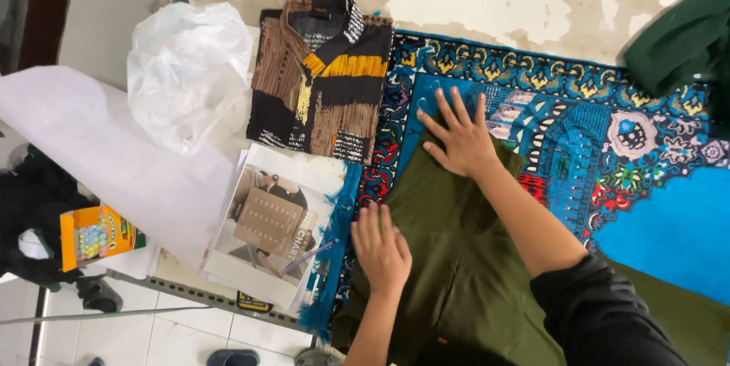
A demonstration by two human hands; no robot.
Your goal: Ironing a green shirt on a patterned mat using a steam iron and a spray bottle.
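On the desk, both hands lie flat and open on an olive-green garment (456, 259), gripping nothing. The left hand (382, 248) presses the cloth near its left edge; the right hand (458, 138), fingers spread, bears down at the garment's far end, well apart from the left. Palms down, they appear to be holding the fabric smooth and taut between them. The garment rests on a blue patterned mat (654, 206) with a fringed edge, which gives it a clean, even surface. Just beyond the mat's left corner lies a folded shirt in black, brown and yellow (323, 81), squared off and set aside. Nearer, a printed sheet showing a shirt (270, 225) lies beside the mat, within view of the work. A crumpled clear plastic bag (186, 73) sits further left, and a small orange box of chalks (95, 235) at the desk's edge.
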